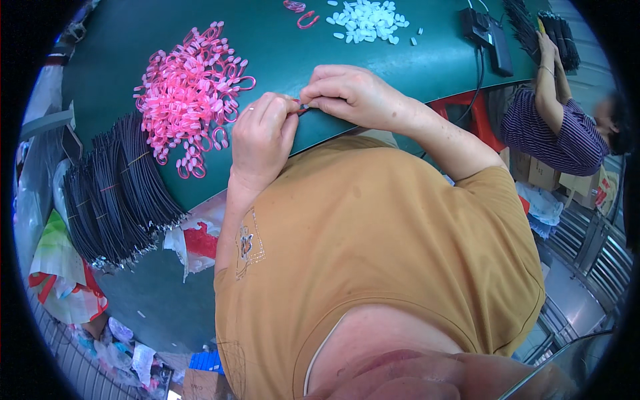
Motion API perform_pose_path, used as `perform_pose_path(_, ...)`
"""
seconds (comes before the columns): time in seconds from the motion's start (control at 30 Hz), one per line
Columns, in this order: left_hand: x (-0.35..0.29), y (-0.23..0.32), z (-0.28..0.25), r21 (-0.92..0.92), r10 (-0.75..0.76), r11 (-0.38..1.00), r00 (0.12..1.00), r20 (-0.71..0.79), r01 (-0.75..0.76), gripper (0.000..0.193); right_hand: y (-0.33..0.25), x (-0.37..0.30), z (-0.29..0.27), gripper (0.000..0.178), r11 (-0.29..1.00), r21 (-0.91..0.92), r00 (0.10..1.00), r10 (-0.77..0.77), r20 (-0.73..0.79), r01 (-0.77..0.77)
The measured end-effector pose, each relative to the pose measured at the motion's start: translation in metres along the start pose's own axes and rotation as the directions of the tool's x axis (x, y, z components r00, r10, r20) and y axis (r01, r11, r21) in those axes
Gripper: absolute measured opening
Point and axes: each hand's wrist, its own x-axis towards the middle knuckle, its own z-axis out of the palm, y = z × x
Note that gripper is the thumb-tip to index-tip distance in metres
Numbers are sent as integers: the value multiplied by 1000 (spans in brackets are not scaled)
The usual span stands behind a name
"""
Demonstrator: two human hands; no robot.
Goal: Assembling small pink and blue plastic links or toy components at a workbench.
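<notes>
At the table's near edge, my left hand (262,137) and my right hand (353,99) meet with fingertips pinched together. Between them shows a tiny reddish bit (303,111), mostly covered by the fingers, so its kind is unclear. Just left of my hands lies a large heap of pink cord loops with pale ends (190,97). Beyond my right hand is a pile of small white plastic pieces (370,21). A single pink loop (307,20) rests to the left of that pile, at the far side.
Bundles of black cords (117,190) with metal-looking ends lie at the left table edge. A black power adapter (490,40) with a cable sits on the green table (280,53) at right. Beyond it, a person in a striped top (550,130) handles more black cords (559,40).
</notes>
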Motion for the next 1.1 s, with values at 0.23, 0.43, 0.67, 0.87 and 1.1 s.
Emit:
perform_pose_path(0.23, 0, -2, 1, 0, 12, 1000, 1000, -3, -12, 22, -4, 3, 1, 15, 996, -90, 999, -23, 23, 25)
perform_pose_path(0.43, -3, -3, 0, 11, 27, 1000, 1000, -2, -26, 21, -6, 3, 9, 14, 933, -320, 986, -150, 70, 165)
perform_pose_path(0.67, -2, -3, 0, 29, 29, 999, 1000, -9, -29, 21, 1, -3, 0, 14, 995, -98, 1000, 27, -12, -28)
perform_pose_path(0.87, -2, -3, 3, 32, 45, 998, 999, -10, -45, 21, 1, -1, -2, 14, 963, -249, 995, -94, 37, 100)
perform_pose_path(1.1, -1, -2, 0, 18, 38, 999, 999, 4, -38, 20, -5, 3, -1, 17, 849, -466, 968, -198, 154, 248)
